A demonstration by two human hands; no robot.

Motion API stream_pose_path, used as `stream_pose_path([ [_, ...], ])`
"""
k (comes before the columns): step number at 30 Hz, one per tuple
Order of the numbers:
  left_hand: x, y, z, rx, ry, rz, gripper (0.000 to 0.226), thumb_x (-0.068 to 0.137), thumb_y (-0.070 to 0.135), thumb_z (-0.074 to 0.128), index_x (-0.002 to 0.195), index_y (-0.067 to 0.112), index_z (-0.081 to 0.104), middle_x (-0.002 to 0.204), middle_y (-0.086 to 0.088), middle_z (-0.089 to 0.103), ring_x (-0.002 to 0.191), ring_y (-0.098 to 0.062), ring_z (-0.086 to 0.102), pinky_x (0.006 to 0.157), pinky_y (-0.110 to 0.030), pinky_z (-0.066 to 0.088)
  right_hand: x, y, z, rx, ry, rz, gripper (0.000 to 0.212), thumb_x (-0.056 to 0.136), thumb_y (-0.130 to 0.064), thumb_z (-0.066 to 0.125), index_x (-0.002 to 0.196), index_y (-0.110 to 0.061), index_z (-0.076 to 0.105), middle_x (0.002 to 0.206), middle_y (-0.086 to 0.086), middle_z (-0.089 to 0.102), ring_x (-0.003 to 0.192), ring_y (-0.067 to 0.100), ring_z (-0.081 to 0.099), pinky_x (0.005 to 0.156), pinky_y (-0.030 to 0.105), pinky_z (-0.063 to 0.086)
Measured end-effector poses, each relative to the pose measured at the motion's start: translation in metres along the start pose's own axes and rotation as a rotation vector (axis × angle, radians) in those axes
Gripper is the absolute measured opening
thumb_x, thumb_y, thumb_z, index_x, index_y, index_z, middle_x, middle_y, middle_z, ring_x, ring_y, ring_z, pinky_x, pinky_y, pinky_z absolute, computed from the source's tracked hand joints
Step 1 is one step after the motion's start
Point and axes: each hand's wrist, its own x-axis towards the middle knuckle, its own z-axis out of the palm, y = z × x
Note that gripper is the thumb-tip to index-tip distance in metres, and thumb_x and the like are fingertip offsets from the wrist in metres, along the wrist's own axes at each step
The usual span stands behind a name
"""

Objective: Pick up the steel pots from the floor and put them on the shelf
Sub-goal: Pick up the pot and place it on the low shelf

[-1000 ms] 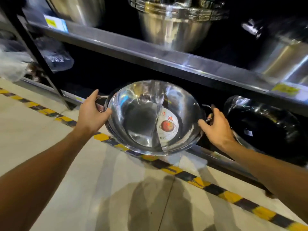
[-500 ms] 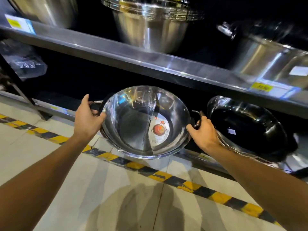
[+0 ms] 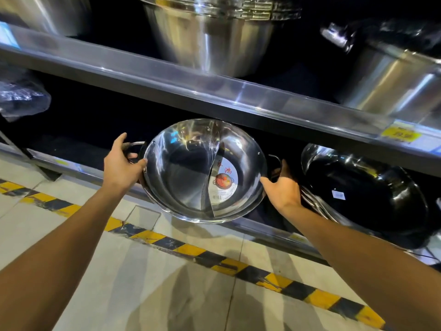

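A shiny steel pot (image 3: 186, 173) with a curved divider and a round paper label inside is tilted toward me, half inside the bottom shelf (image 3: 78, 167) opening. My left hand (image 3: 120, 164) grips its left loop handle. On the other side, my right hand (image 3: 282, 188) holds the rim by the right loop handle. The pot's far rim sits just under the edge of the upper shelf (image 3: 167, 84).
A stack of dark woks (image 3: 367, 194) lies on the bottom shelf right of the pot, touching my right wrist. Large steel basins (image 3: 210, 41) and a big pot (image 3: 391, 77) stand on the upper shelf. A plastic-wrapped item (image 3: 21, 99) hangs left. Yellow-black tape (image 3: 214, 259) crosses the floor.
Both hands have pushed the steel pot away from me and deeper into the bottom shelf opening, and the pot's far rim now reaches under the upper shelf edge.
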Motion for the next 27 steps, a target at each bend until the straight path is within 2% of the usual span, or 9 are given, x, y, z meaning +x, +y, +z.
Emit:
stream_pose_path([
  [5,0.009,-0.009,0.015,-0.003,-0.069,-0.016,0.086,0.078,0.012,0.080,0.149,0.022,0.033,0.139,-0.008,0.056,0.123,-0.023,0.057,0.108,-0.046,0.043,0.010,0.007,0.010,0.119,0.019,0.057,0.084,0.089,-0.047,0.066,0.158,-0.023,0.024,0.120,0.006,0.065,0.114,0.032,0.062,0.087,0.035,0.047],
  [11,0.010,-0.008,0.030,-0.028,-0.099,-0.077,0.079,0.082,0.011,0.075,0.149,0.025,0.034,0.131,-0.009,0.059,0.119,-0.019,0.055,0.101,-0.033,0.041,0.018,0.014,0.016,0.163,-0.005,0.125,0.080,0.093,-0.041,0.066,0.158,-0.021,0.025,0.141,0.011,0.057,0.130,0.034,0.052,0.090,0.031,0.039],
  [16,0.005,0.001,0.030,-0.045,-0.139,-0.090,0.079,0.086,0.010,0.070,0.152,0.021,0.027,0.144,-0.012,0.050,0.134,-0.025,0.046,0.110,-0.041,0.037,0.017,0.013,0.012,0.173,-0.052,0.138,0.082,0.095,-0.041,0.064,0.160,-0.023,0.018,0.145,0.013,0.053,0.132,0.035,0.051,0.093,0.033,0.041],
  [18,-0.002,0.005,0.027,-0.042,-0.170,-0.115,0.086,0.086,0.012,0.071,0.154,0.020,0.020,0.147,-0.013,0.047,0.137,-0.028,0.042,0.112,-0.045,0.034,0.012,0.010,0.008,0.217,-0.078,0.172,0.085,0.095,-0.042,0.064,0.160,-0.020,0.015,0.141,0.015,0.056,0.128,0.036,0.054,0.092,0.033,0.043],
  [20,-0.012,0.006,0.024,-0.098,-0.227,-0.157,0.093,0.085,0.012,0.072,0.155,0.019,0.011,0.148,-0.013,0.045,0.136,-0.027,0.043,0.111,-0.047,0.035,0.002,0.010,0.008,0.292,-0.105,0.221,0.074,0.092,-0.043,0.067,0.150,-0.006,0.040,0.120,0.018,0.068,0.110,0.034,0.066,0.094,0.039,0.052],
  [21,-0.019,0.006,0.023,-0.141,-0.257,-0.180,0.096,0.085,0.013,0.072,0.155,0.019,0.007,0.147,-0.012,0.046,0.133,-0.024,0.045,0.109,-0.046,0.036,-0.005,0.011,0.010,0.330,-0.122,0.237,0.063,0.091,-0.044,0.068,0.133,0.001,0.054,0.109,0.020,0.071,0.099,0.033,0.069,0.093,0.044,0.055],
  [22,-0.026,0.006,0.021,-0.176,-0.283,-0.198,0.097,0.086,0.015,0.072,0.155,0.021,0.005,0.146,-0.011,0.047,0.131,-0.022,0.046,0.106,-0.044,0.037,-0.013,0.011,0.011,0.372,-0.139,0.254,0.059,0.090,-0.044,0.070,0.122,0.003,0.057,0.106,0.020,0.072,0.094,0.031,0.070,0.091,0.048,0.057],
  [24,-0.038,0.005,0.016,-0.210,-0.305,-0.216,0.099,0.087,0.021,0.071,0.155,0.023,-0.001,0.152,-0.011,0.039,0.135,-0.024,0.044,0.107,-0.044,0.036,-0.027,0.011,0.017,0.477,-0.151,0.273,0.065,0.089,-0.041,0.071,0.134,-0.003,0.042,0.122,0.018,0.064,0.103,0.029,0.067,0.090,0.046,0.058],
  [27,-0.051,0.002,0.008,-0.186,-0.323,-0.193,0.100,0.086,0.030,0.072,0.155,0.026,-0.001,0.161,-0.008,0.022,0.141,-0.025,0.035,0.113,-0.048,0.034,-0.048,0.007,0.024,0.582,-0.182,0.230,0.096,0.090,-0.036,0.071,0.159,-0.017,0.007,0.145,0.012,0.051,0.121,0.030,0.060,0.095,0.047,0.057],
])
